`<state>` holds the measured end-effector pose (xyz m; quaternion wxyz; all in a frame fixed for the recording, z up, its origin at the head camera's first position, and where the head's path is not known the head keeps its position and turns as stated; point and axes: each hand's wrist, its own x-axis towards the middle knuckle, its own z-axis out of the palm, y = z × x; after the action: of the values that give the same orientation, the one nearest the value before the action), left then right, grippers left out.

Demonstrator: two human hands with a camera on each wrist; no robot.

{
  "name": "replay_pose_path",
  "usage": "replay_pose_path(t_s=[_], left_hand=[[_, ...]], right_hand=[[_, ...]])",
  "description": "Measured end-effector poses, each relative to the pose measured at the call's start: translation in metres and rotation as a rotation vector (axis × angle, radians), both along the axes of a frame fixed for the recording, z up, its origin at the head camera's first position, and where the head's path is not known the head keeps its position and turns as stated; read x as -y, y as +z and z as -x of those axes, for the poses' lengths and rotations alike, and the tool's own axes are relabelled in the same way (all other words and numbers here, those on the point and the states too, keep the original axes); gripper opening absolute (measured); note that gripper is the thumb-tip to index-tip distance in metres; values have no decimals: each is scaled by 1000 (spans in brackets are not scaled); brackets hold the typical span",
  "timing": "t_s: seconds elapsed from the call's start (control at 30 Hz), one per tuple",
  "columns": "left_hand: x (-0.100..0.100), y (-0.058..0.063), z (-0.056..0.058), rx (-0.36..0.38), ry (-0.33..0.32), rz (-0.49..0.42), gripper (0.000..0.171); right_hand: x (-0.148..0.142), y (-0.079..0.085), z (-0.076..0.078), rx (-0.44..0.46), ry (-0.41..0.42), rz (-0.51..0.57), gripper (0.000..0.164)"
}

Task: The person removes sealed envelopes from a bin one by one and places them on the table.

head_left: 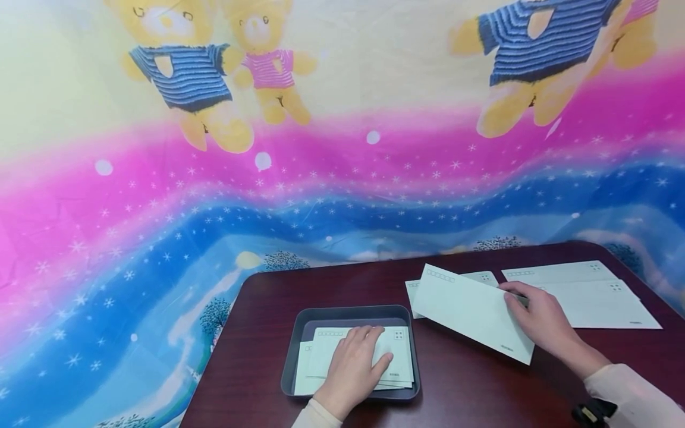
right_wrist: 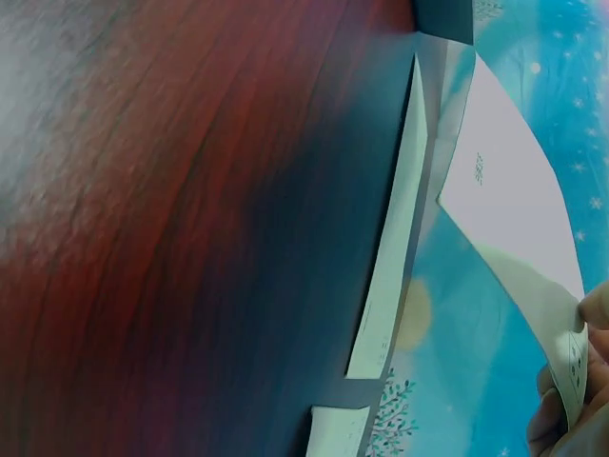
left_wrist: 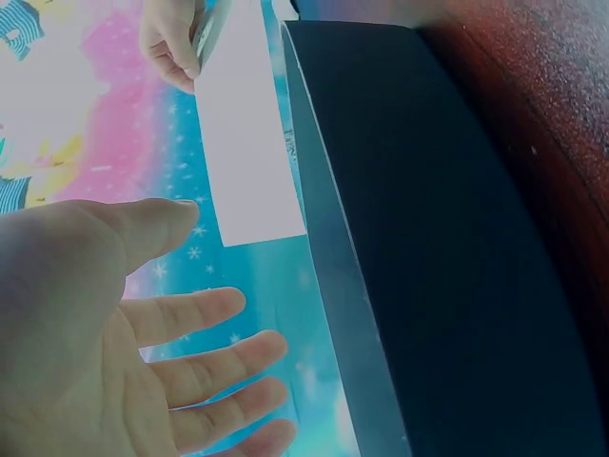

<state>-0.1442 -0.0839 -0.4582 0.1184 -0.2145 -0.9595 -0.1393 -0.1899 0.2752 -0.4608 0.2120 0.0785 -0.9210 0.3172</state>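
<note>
A pale envelope [head_left: 471,312] is pinched at its right end by my right hand [head_left: 546,324], tilted and lifted over the table. In the right wrist view that envelope [right_wrist: 514,200] bends slightly, thumb on one face and fingers behind. My left hand [head_left: 350,368] is over a grey tray [head_left: 289,362] holding a few overlapping envelopes [head_left: 398,356]. In the left wrist view the left hand [left_wrist: 143,333] has its fingers extended and spread, grasping nothing, beside the tray's dark outer wall [left_wrist: 457,238]. Whether its fingertips touch the top envelope cannot be told.
More envelopes lie on the dark red-brown table [head_left: 257,339]: overlapping ones [head_left: 605,306] at the right, and another [head_left: 481,277] partly hidden behind the held one. Behind the table's far edge hangs a cloth [head_left: 342,160] printed with bears and snowflakes.
</note>
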Motion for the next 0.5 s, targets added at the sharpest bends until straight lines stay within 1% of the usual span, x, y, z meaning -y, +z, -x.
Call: replay_pose_path(t_s=[0.13, 0.2, 0.33, 0.43, 0.5], left_hand=[[-1, -1, 1, 8, -4, 3, 47], [-1, -1, 1, 6, -8, 6, 48], [-2, -2, 2, -1, -14, 9, 48], [-3, -3, 2, -7, -20, 3, 47], [-4, -3, 2, -10, -23, 1, 46]], right_hand=[[-4, -3, -1, 19, -4, -5, 30], [-6, -5, -2, 42, 0, -11, 30], [-8, -10, -1, 78, 17, -51, 30], [-10, -13, 2, 65, 30, -84, 27], [-11, -15, 4, 34, 34, -104, 25]])
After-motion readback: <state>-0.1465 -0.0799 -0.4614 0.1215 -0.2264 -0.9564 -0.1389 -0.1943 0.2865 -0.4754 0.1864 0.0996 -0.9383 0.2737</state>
